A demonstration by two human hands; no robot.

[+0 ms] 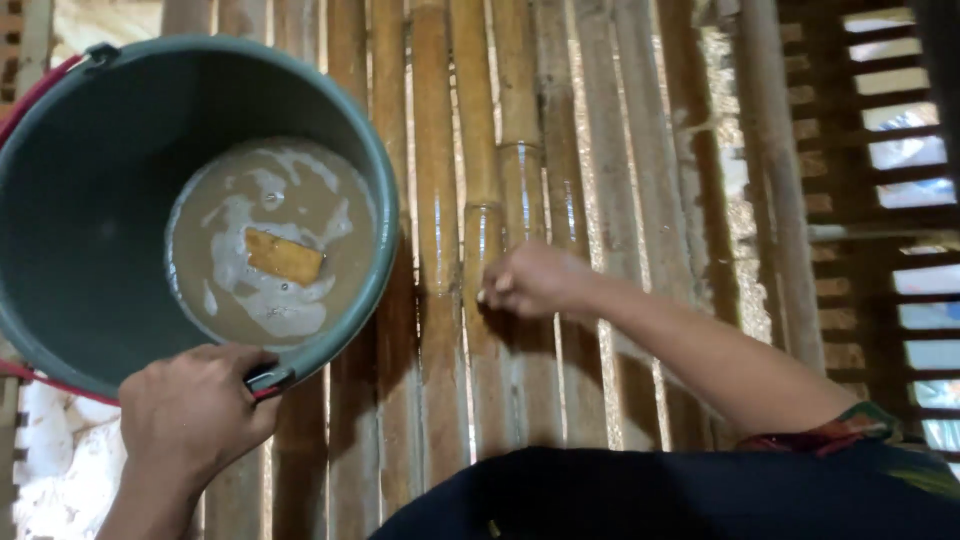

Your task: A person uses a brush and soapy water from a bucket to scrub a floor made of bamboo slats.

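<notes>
On a floor of split bamboo poles (520, 150), glossy where wet, the left hand (195, 410) grips the near rim of a grey-green plastic bucket (70, 230) beside its red handle mount. Cloudy brown water (290, 200) with pale froth holds a flat yellow-brown piece (284, 256). The right hand (530, 282), fingers curled and empty as far as shows, rests on the poles, likely mid-wash; steadying the bucket seems called for next

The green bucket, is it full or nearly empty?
Nearly empty: the green bucket holds only a shallow pool of murky brown water at the bottom, with a yellow sponge-like piece in it.
</notes>
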